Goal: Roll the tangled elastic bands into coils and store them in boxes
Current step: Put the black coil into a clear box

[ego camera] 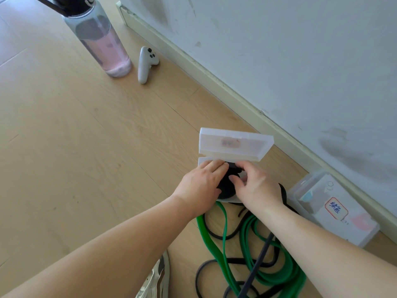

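Your left hand (204, 183) lies flat on the black coil (227, 186), pressing it down into the open box (234, 147) on the floor (107, 147) so it can't spring loose. Your right hand (255, 186) curls its fingers round the coil's edge. The tangled green band (225, 224) lies just beside the box.

The closed box (352, 230) bears a red-bordered label (336, 208) handwritten "绿色" in blue.

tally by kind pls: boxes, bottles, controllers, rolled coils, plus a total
plastic boxes: 2 (open box, closed box)
water bottle: 1
controller: 1
rolled black coil: 1
total: 5
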Tool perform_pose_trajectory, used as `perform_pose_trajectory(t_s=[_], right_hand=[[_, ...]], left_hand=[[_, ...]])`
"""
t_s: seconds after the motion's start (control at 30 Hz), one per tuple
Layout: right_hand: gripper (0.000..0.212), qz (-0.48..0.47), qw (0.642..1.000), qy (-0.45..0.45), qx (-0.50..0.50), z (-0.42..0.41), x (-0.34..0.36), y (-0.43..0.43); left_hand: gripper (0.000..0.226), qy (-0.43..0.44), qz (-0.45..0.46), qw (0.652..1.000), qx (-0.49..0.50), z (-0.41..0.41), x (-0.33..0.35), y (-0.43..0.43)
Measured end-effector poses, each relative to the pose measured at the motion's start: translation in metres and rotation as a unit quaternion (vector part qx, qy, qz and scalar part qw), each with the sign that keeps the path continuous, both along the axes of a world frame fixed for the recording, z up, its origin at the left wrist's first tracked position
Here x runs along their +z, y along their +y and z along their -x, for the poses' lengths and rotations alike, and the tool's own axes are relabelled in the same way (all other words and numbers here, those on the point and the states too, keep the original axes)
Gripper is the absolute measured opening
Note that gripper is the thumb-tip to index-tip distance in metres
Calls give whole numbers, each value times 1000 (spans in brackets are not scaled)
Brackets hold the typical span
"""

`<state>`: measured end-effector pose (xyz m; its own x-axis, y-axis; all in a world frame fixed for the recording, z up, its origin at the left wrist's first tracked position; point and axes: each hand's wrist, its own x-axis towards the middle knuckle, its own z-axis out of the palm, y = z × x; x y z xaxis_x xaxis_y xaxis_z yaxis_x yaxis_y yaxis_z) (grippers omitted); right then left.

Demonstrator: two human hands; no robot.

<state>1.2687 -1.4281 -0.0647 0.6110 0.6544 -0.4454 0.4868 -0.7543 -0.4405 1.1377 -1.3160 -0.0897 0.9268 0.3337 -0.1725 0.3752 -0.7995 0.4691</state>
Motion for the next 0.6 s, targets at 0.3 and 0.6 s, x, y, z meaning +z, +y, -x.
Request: perform_pose_trajectory(t_s=[0.3,0.6], right_hand=[[38,3,991,85,-103,-5,2,10],[45,-41,986,112,-118,0,0,5]], left_hand=[[32,-85,31,992,93,-7,-4,4],[18,-109,-18,985,133,-18,-5,6]])
